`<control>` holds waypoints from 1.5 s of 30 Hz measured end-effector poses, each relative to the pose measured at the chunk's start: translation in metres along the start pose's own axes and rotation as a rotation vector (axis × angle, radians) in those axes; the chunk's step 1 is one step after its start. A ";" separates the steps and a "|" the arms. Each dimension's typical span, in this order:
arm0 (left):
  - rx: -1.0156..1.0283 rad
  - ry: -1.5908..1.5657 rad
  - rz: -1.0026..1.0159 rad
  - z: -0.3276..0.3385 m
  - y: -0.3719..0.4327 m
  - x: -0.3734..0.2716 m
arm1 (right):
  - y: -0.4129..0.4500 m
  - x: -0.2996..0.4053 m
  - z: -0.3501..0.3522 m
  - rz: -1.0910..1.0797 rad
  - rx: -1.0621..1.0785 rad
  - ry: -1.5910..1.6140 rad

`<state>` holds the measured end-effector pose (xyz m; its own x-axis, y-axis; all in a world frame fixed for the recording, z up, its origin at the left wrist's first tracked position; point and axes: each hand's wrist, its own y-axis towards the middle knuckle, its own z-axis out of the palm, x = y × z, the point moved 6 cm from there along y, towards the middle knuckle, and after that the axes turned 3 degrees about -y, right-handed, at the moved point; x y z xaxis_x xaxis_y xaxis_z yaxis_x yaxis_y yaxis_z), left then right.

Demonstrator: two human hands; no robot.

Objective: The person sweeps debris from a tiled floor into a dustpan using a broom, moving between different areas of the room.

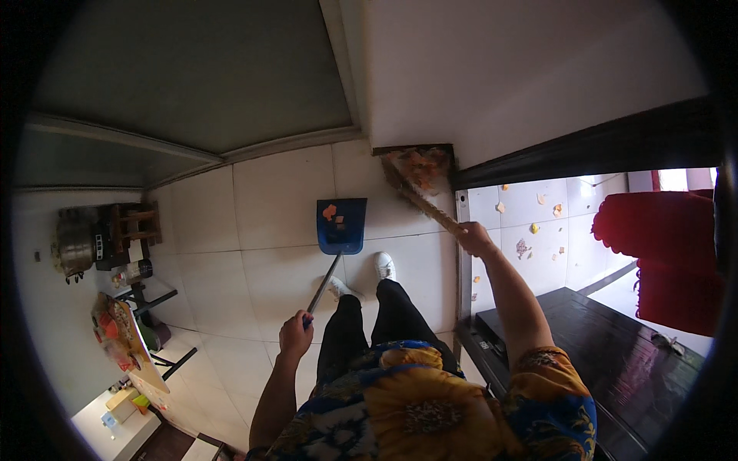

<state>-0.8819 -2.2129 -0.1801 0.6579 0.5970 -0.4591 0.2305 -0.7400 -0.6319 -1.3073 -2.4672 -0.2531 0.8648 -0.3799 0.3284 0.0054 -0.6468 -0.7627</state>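
My left hand [296,334] grips the end of a long-handled dustpan's metal handle [323,284]. The blue dustpan [342,235] lies on the tiled floor just ahead of my feet, with a few orange and pinkish scraps [329,212] in it. In my right hand [477,240] is the handle of a broom [429,208], slanting forward and left. Its head end reaches the floor by the white wall's corner. An orange-brown patch [424,167] there is blurred; I cannot tell bristles from scraps.
Through the doorway on the right, scattered scraps [534,229] lie on pale tiles beside a black glossy cabinet [599,340] and red fringed cloth [657,230]. At left stand a small wooden stool [135,223], a metal pot [75,242] and a low folding table [147,360].
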 end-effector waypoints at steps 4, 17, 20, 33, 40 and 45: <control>0.032 0.062 0.049 -0.005 0.006 -0.010 | -0.050 -0.024 0.012 -0.146 -0.181 -0.032; -0.095 -0.097 -0.118 0.014 -0.048 0.049 | -0.055 -0.044 0.051 0.114 0.087 0.350; -0.233 -0.231 -0.162 0.008 -0.071 0.060 | -0.057 -0.025 0.047 0.047 0.168 0.477; -0.460 -0.688 -0.656 0.052 -0.291 0.242 | -0.152 0.184 0.202 -0.365 0.266 -0.143; -0.588 -0.743 -0.782 0.040 -0.426 0.356 | -0.234 0.335 0.341 -0.254 0.465 -0.350; -0.591 -0.765 -0.914 0.005 -0.476 0.450 | -0.314 0.447 0.454 -0.304 0.527 -0.298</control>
<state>-0.6988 -1.5904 -0.0886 -0.4203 0.8271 -0.3733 0.7736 0.1115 -0.6238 -0.6943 -2.1342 -0.1197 0.8870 0.0153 0.4614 0.4493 -0.2586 -0.8551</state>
